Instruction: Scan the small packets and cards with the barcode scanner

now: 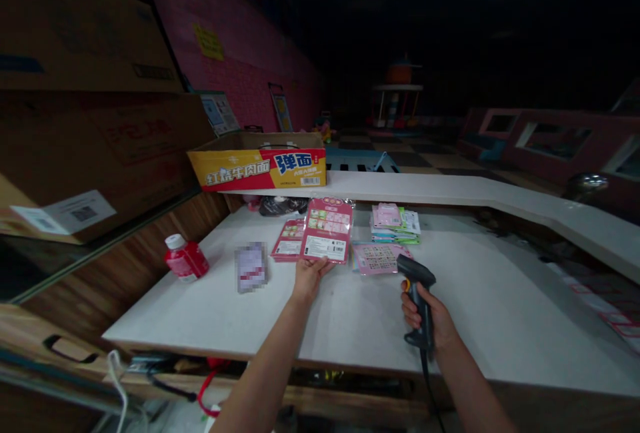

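My left hand (311, 278) is closed on the lower edge of a pink flat packet (327, 223), its printed side with a white label and barcode facing me. Just left of it lies a stack of similar pink packets (289, 241), partly covered. My right hand (425, 316) grips a black barcode scanner (419, 280) by its handle, a finger at the yellow trigger. The scanner's head points left, toward the packets, and its cord hangs down over the desk edge. Beneath the scanner's head, a pink sheet packet (380, 258) rests on the white desk (360, 326).
Behind it sits a pile of small colourful packets (395, 223). A red-capped-in-white bottle (185, 258) and a blurred-out item (251, 266) stand to the left. On the raised ledge (415, 186) is a yellow-red noodle carton (260, 168). Cardboard boxes (95, 146) are stacked at left.
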Tool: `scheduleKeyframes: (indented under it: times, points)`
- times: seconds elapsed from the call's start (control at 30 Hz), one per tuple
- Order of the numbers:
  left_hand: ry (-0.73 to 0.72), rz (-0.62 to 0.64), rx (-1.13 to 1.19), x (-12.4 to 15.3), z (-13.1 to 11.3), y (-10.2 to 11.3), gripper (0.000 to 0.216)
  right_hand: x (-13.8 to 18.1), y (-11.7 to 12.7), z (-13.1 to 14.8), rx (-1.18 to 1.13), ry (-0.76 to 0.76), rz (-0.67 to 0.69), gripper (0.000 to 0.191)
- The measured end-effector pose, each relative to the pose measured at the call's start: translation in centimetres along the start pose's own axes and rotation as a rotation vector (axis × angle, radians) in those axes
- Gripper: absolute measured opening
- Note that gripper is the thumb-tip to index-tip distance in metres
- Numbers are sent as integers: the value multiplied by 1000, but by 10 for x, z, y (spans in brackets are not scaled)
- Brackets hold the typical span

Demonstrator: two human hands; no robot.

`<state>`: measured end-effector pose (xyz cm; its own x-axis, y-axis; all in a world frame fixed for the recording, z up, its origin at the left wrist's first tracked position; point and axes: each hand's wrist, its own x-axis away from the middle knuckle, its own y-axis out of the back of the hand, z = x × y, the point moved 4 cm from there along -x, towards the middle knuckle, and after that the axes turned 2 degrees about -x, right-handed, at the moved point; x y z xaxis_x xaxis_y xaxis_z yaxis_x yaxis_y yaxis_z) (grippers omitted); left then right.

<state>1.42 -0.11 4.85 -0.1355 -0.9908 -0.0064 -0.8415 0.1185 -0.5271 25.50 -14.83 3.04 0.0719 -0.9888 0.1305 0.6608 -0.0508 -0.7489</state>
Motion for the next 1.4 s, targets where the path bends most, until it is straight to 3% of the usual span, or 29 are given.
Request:
scheduleKeyframes:
  times: [0.23,0.43,0.63,0.77,1.1,1.4]
  points:
    - [-119,-125,77,-3,10,10,44,-4,-34,-10,354,37,-282,45]
    - [-118,-143,67,-3,13,13,41,-10,-89,-26,521,50,-233,45]
    - [-99,-162,3,-1,13,9,33,-10,-107,-29,549,73,-233,45]
    - [-106,-157,35,-2,14,8,27,-10,-109,-24,548,85,-260,47]
    - [-100,-140,29,-2,13,11,43,-10,-101,-24,530,70,-254,47]
    - [-188,-213,-1,-2,8,15,53,-4,-43,-9,350,32,-236,40]
